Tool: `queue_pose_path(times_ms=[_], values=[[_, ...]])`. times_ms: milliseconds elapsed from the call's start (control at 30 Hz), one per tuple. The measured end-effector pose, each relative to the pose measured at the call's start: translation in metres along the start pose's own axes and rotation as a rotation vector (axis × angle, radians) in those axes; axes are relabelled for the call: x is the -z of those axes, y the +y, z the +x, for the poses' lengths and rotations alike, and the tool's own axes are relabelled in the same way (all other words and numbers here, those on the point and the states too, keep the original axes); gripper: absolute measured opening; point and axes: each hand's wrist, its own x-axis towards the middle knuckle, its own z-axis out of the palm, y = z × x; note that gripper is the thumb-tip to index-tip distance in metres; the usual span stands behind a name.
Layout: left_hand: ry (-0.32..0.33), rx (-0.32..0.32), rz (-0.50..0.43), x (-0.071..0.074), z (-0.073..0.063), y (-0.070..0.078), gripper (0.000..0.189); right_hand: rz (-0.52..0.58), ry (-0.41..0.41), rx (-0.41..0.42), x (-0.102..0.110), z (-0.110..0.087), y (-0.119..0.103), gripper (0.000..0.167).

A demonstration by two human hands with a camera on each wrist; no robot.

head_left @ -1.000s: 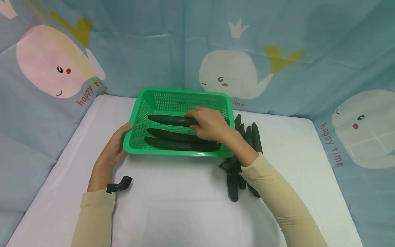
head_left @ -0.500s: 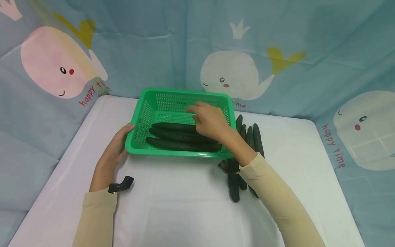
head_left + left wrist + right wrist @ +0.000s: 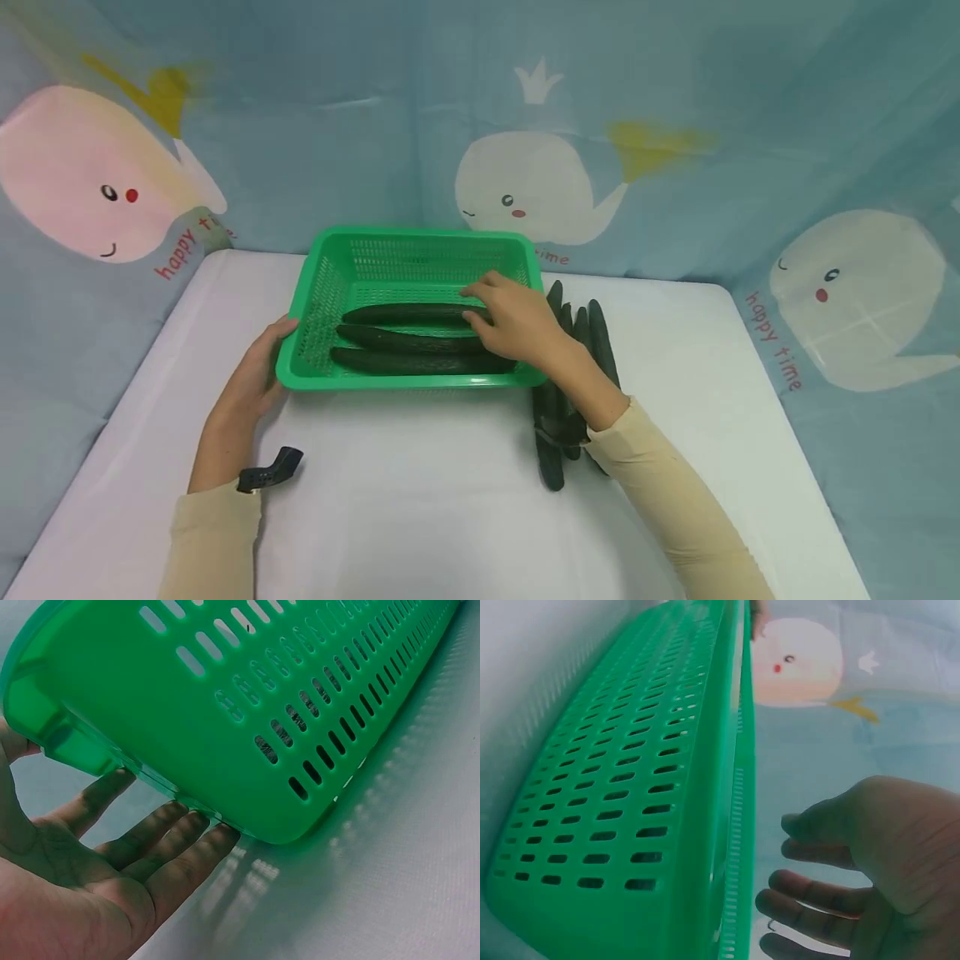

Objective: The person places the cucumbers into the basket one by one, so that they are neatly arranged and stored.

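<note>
A green plastic basket (image 3: 412,382) stands towards the back of the white table. Three dark green cucumbers lie side by side in it: a back one (image 3: 405,314), a middle one (image 3: 390,339) and a front one (image 3: 405,362). My left hand (image 3: 251,367) is at the basket's left end; in the left wrist view its straight fingertips touch the green wall, with the thumb by the rim. Over the basket's right part is my right hand (image 3: 517,321), its fingers loosely bent and holding nothing, as the right wrist view also shows. It hides the cucumbers' right ends.
Several more cucumbers (image 3: 603,342) lie in a pile on the table right of the basket, partly under my right forearm. A blue curtain (image 3: 360,167) with printed whales hangs behind the white tabletop (image 3: 420,500).
My right hand has let go of the back cucumber, which now lies in the basket behind the other two. The head view has shifted slightly. My left hand stays at the basket.
</note>
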Motion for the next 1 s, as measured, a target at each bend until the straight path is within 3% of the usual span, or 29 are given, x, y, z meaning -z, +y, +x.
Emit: queue_pose_path(times_ms=[133,500,767,1000], values=[[0.064,0.014,-0.005,0.014,-0.015,-0.004,0.077,0.018,0.005,0.025,-0.005,-0.001,-0.004,0.038],[0.068,0.012,-0.036,0.016,-0.02,-0.004,0.074,0.158,0.172,-0.165,0.0,-0.059,0.028,0.043],[0.043,0.007,-0.072,0.011,-0.015,-0.002,0.074,0.22,0.198,-0.317,-0.006,-0.099,0.06,0.051],[-0.007,0.006,-0.027,0.005,-0.007,0.002,0.074,0.218,0.212,-0.441,-0.017,-0.13,0.082,0.05]])
